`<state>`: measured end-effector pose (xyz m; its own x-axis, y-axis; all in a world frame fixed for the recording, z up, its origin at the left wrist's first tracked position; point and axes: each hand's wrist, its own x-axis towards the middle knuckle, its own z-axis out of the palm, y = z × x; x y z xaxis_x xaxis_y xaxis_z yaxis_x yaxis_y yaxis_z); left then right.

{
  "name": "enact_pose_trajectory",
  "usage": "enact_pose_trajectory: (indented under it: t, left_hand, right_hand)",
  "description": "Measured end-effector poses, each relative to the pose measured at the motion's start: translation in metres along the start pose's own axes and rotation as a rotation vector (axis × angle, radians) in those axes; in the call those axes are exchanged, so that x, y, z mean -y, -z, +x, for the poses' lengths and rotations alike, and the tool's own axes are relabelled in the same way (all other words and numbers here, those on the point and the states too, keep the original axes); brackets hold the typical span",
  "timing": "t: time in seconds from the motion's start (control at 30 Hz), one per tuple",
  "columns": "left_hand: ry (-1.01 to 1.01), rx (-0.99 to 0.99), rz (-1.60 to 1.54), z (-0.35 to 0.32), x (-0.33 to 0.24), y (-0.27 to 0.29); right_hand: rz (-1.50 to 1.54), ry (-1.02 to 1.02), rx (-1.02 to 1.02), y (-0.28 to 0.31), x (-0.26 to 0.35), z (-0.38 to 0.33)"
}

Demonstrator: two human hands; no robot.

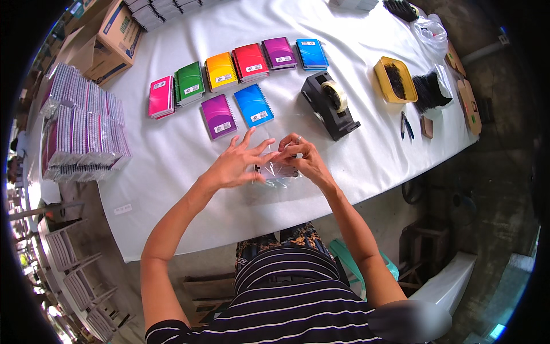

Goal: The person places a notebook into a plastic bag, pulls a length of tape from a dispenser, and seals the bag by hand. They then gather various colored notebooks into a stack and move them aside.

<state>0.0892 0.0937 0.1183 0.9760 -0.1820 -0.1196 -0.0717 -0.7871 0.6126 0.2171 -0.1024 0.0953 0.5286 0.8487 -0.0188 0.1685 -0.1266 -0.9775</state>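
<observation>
In front of me on the white-covered table lies a small bundle in a clear plastic bag (277, 170); it looks like a stack of notebooks, mostly hidden by my hands. My left hand (236, 163) is at the bundle's left side, with its fingers spread. My right hand (305, 159) pinches the clear plastic at the upper right of the bundle, fingertips together. Just beyond lie a purple spiral notebook (218, 116) and a blue spiral notebook (254, 105). A black tape dispenser (326, 109) with a roll of tape stands to the right.
Colored notebook piles, including a green one (189, 82) and a red one (250, 60), form a row farther back. Plastic-wrapped notebook stacks (86, 129) and a cardboard box (114, 43) stand left. Right are a yellow tub (380, 74) of black wire pieces and pliers (407, 125).
</observation>
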Motion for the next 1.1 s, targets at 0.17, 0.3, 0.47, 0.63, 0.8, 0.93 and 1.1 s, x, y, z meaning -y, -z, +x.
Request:
enact_pose_trajectory:
  t: [0.17,0.3,0.47,0.63,0.8,0.93,1.1]
  left_hand:
    - [-0.067,-0.101,0.489,-0.023,-0.029,-0.003]
    - [-0.097,-0.169,0.549,-0.020,-0.031,-0.020]
    - [-0.060,-0.220,0.545,-0.025,-0.032,-0.024]
    - [-0.048,-0.239,0.531,-0.028,-0.033,-0.026]
    - [-0.056,-0.239,0.539,-0.026,-0.035,-0.025]
    - [-0.060,-0.256,0.534,-0.027,-0.032,-0.028]
    - [-0.049,-0.273,0.510,-0.028,-0.027,-0.034]
  right_hand:
    - [-0.238,0.285,0.181,0.044,0.011,0.008]
    - [-0.455,-0.147,-0.569,0.166,-0.045,0.000]
    - [-0.082,-0.600,-0.239,0.192,-0.051,0.010]
    - [0.498,-0.387,-0.306,0.197,-0.070,-0.001]
    - [0.296,-0.218,-0.477,0.177,-0.123,-0.058]
    - [-0.892,-0.409,-0.743,0.160,-0.101,-0.046]
    - [0.211,-0.463,-0.470,0.075,-0.018,-0.066]
